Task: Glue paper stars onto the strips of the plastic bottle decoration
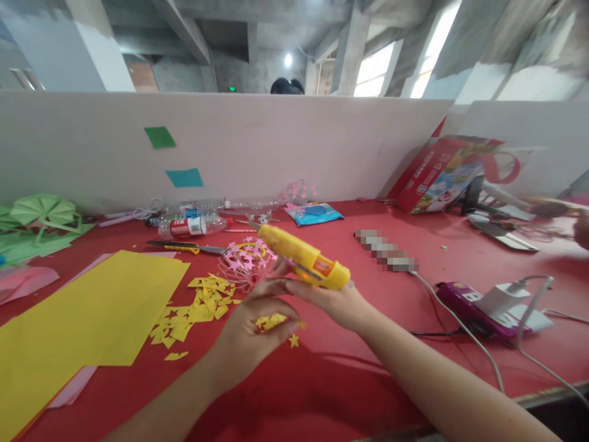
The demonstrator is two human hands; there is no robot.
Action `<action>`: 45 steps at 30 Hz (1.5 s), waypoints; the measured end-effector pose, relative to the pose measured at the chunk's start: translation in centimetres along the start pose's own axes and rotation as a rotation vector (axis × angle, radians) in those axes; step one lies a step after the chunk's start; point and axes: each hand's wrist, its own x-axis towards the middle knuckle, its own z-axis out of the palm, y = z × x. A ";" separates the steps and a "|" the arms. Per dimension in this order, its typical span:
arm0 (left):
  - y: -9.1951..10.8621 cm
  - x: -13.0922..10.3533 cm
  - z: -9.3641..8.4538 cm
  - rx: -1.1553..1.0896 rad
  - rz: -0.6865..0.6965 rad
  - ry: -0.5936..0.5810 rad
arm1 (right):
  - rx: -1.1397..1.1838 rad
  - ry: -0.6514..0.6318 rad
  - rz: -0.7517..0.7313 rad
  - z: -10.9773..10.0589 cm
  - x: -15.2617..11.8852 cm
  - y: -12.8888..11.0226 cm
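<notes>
A yellow glue gun [304,256] is gripped in my right hand [329,301], its nozzle pointing up and left over a clear plastic piece [251,267] dotted with pink stars. My left hand [251,325] is curled around several small yellow paper stars [270,321], with one star between thumb and fingertip. Just below the left thumb, a loose yellow star [294,341] lies on the red table [285,393]. Yellow paper scraps [202,304] with star-shaped cutouts are left of my left hand.
Yellow sheets [101,307] cover the left side. Scissors [184,247] and a plastic bottle [193,226] lie beyond. Further right are a blue packet [315,214], a purple power strip [483,310] with cables and a red box [437,175]. Another person's hand [582,230] shows at the right edge.
</notes>
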 end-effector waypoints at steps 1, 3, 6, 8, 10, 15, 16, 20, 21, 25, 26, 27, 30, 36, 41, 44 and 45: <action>0.2 0.4 -0.5 -0.026 -0.017 0.044 | -0.049 0.044 -0.016 -0.3 0.3 -0.1; 0.6 1.1 -1.6 -0.067 -0.055 0.189 | -0.164 0.107 -0.026 -0.5 0.7 -0.1; 0.9 1.4 -2.3 -0.051 -0.112 0.308 | -0.341 0.186 -0.081 -0.2 0.4 1.0; 0.8 1.0 -2.0 -0.024 -0.126 0.310 | -0.422 0.235 -0.102 0.4 -0.2 1.9; 0.7 0.4 -1.5 0.006 -0.118 0.280 | -0.441 0.240 -0.079 0.9 -0.9 2.5; 0.5 -0.4 -0.3 0.022 -0.068 0.236 | -0.430 0.177 -0.073 1.3 -1.7 2.5; 0.5 -0.4 -0.2 0.015 -0.069 0.237 | -0.421 0.167 -0.079 1.3 -1.8 2.4; 0.4 -0.2 -0.1 -0.043 -0.087 0.226 | -0.388 0.184 -0.056 1.6 -1.7 2.2; 0.4 -0.2 -0.1 -0.048 -0.090 0.224 | -0.392 0.186 -0.058 1.6 -1.6 2.1; 0.3 0.1 -1.0 0.013 -0.010 0.347 | -0.360 0.201 -0.163 1.3 -1.5 1.6; 0.2 0.1 -1.3 0.047 0.026 0.401 | -0.333 0.190 -0.178 1.2 -1.5 1.5; 0.1 0.2 -1.7 0.090 0.060 0.453 | -0.305 0.168 -0.179 1.0 -1.4 1.3; -0.1 0.4 -2.8 0.223 0.118 0.556 | -0.304 0.068 -0.175 0.9 -1.5 0.9; -0.4 0.4 -3.3 0.330 0.195 0.549 | -0.470 -0.014 -0.274 1.3 -1.6 0.7; -0.2 0.4 -3.1 0.364 0.206 0.563 | -0.434 -0.007 -0.236 1.4 -1.6 0.9; -0.1 0.5 -3.1 0.378 0.208 0.571 | -0.406 -0.003 -0.192 1.4 -1.6 1.0; -0.1 0.5 -3.1 0.383 0.209 0.572 | -0.402 -0.003 -0.183 1.4 -1.6 1.0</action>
